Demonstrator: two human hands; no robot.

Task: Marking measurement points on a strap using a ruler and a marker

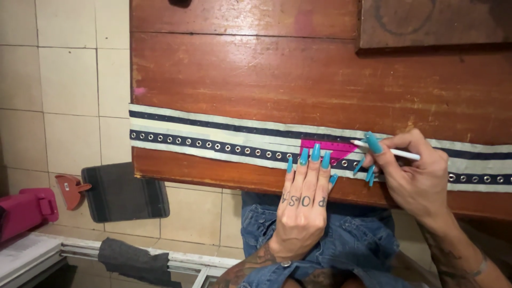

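Left hand lies flat, fingers pinning a pink set square on the eyelet strip; right hand grips a white pencil at its edge. No drawn line shows yet, so marking looks barely begun.

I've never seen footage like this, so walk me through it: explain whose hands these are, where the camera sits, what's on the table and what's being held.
There is no machine here. One camera, worn on a person's head, looks down at their own two bare hands.

A wooden table carries a long fabric strip, pale with dark bands and a row of metal eyelets. On the strip lies a pink triangle ruler.

The left hand presses flat on the ruler and strip. The right hand holds a white pencil, its tip at the ruler's edge.

A board lies at the table's far corner. On the tiled floor are a dark mat and a pink case.
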